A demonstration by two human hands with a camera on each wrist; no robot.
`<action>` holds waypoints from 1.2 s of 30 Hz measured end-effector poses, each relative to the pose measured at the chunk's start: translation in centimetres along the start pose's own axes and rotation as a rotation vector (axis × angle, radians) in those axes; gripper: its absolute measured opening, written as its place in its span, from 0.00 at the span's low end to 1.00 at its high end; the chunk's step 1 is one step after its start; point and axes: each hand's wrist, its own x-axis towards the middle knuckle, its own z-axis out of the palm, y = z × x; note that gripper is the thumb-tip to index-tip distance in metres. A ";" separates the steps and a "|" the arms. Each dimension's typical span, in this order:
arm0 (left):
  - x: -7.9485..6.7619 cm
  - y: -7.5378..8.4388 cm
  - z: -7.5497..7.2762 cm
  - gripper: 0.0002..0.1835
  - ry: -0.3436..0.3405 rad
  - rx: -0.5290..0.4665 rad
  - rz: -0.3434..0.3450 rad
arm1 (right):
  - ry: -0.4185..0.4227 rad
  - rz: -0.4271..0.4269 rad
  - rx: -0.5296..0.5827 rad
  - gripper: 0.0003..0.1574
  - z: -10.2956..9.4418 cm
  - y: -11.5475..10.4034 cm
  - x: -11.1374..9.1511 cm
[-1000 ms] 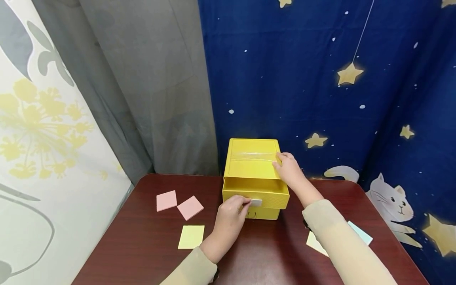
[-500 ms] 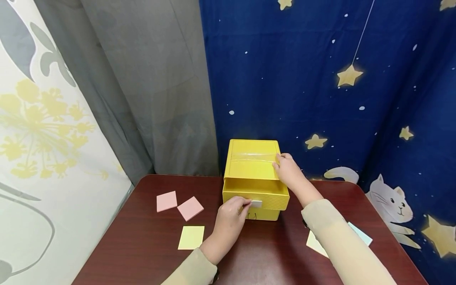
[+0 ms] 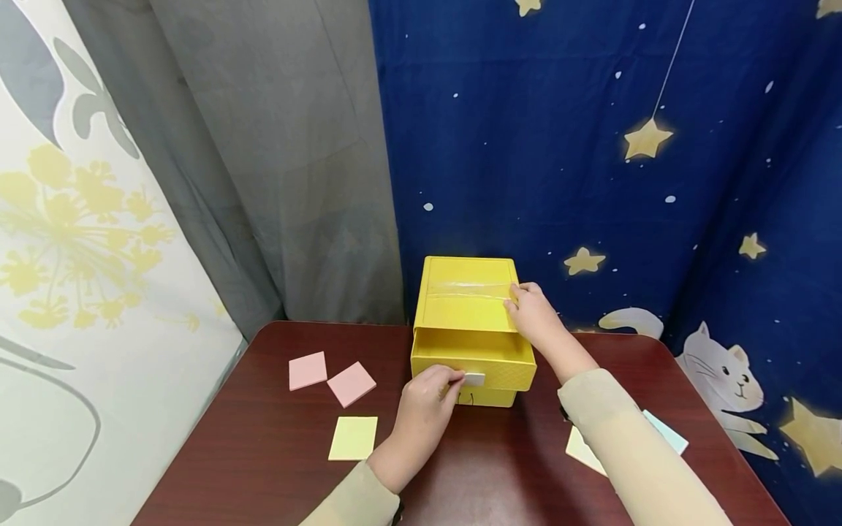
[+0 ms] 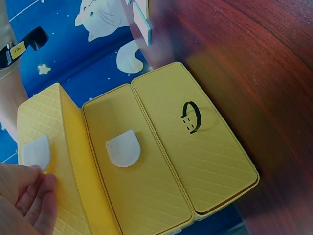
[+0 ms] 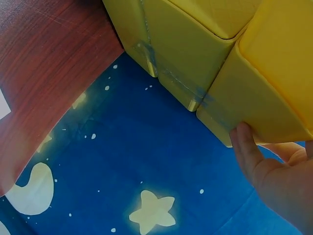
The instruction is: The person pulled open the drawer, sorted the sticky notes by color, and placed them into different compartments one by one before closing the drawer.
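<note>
A yellow storage box [image 3: 468, 308] with three stacked drawers stands on the table. Its top drawer [image 3: 471, 349] is pulled partway out. My left hand [image 3: 424, 409] pinches the white tab [image 4: 38, 152] on that drawer's front, thumb and fingertips at the tab's edge. My right hand [image 3: 534, 314] holds the box's upper right edge, one digit against the side wall in the right wrist view and others over the top. The middle drawer [image 4: 142, 181] has a similar white tab and is closed. So is the bottom drawer [image 4: 215, 161], which carries a black loop.
Two pink note pads [image 3: 307, 371] and a yellow note pad [image 3: 353, 438] lie left of the box. A pale yellow pad [image 3: 584, 451] and a light blue pad [image 3: 666, 431] lie partly under the right sleeve. A blue curtain [image 3: 526, 146] hangs behind the dark red table [image 3: 263, 453].
The top drawer has come out very slightly toward me, and my left hand on its tab has shifted with it. My right hand has stayed on the box's edge.
</note>
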 end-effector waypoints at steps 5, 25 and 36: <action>-0.1 0.1 -0.2 0.09 0.008 -0.015 -0.002 | -0.002 0.005 0.017 0.34 0.0 0.1 0.0; -0.5 0.4 -0.5 0.07 0.010 -0.038 0.018 | -0.004 0.027 0.043 0.34 0.1 0.1 0.1; -1.0 1.0 -1.3 0.08 -0.009 -0.038 0.026 | 0.007 0.001 0.029 0.34 0.1 0.3 0.3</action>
